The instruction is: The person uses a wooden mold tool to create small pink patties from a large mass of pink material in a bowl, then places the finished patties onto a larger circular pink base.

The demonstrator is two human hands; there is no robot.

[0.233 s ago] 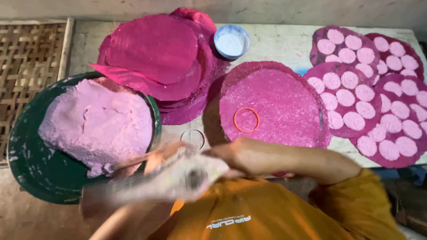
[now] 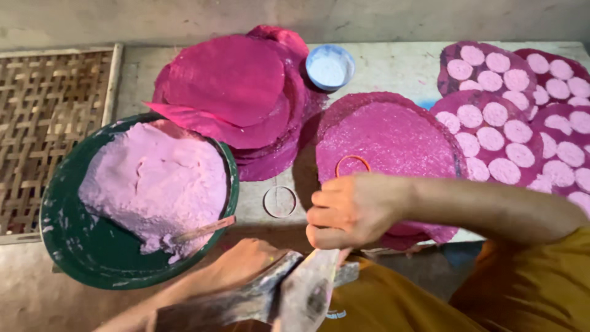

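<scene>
The table (image 2: 393,67) carries most of what I have finished: at my right, 3 or more dark magenta discs (image 2: 491,117) already covered with pale pink rounds. At the back lies a stack of plain magenta sheets (image 2: 227,86), not yet used as far as I can judge. The green basin (image 2: 67,246) at my left holds a big mound of pink dough (image 2: 153,178), so plenty is left. In front of me the working disc (image 2: 393,135) is bare except for 1 orange ring (image 2: 352,165) at its near edge; a second, clear ring (image 2: 279,201) sits on the table beside it.

My right hand (image 2: 353,209) is curled shut around the top of a flat grey scraper (image 2: 307,292), low in front of my chest. My left hand (image 2: 246,264) lies against the scraper's other side; I cannot tell how tight that grip is.

Against 0.2 s ago, the scraper was a sideways blur; now it points down and reads sharper, and my right hand sits clearer above it.
</scene>
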